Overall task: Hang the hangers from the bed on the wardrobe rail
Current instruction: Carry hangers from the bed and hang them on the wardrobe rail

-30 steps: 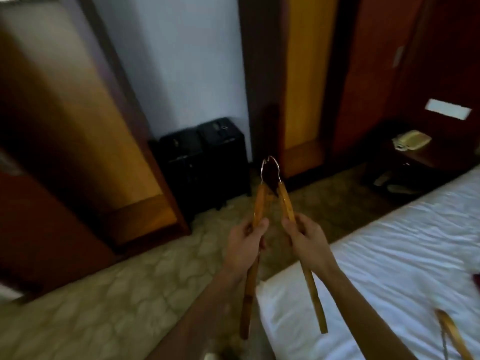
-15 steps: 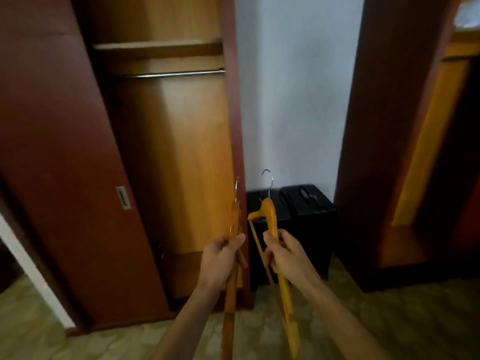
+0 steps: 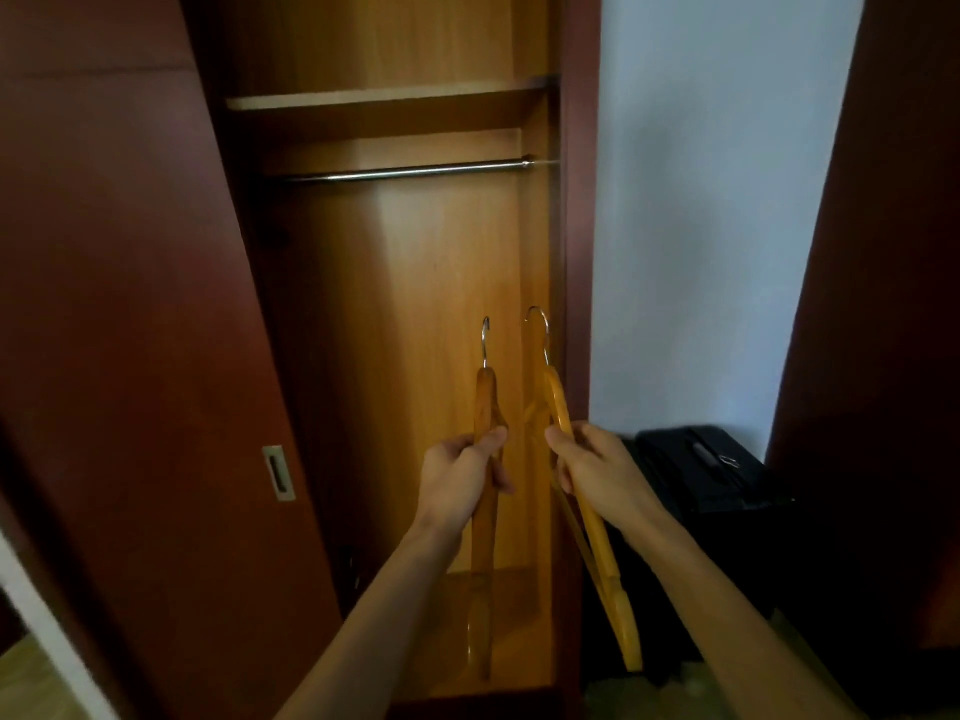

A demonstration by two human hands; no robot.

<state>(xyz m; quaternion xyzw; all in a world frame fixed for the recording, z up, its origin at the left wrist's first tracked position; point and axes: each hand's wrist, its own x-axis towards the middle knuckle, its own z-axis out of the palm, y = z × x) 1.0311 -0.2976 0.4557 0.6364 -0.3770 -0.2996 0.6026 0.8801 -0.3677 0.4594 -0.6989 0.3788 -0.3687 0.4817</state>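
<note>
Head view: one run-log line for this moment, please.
left hand: wooden hanger | right hand: wooden hanger | wardrobe rail: bare | phase: approach

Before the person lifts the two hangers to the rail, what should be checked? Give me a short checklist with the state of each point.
1. Left hand grips the left hanger firmly: ok.
2. Right hand grips the right hanger: ok.
3. Both metal hooks point up, free of each other: ok.
4. Wardrobe rail is bare where visible: ok.
5. Sliding door leaves the opening clear: ok.
6. Hooks turned the right way for the rail: cannot tell.
</note>
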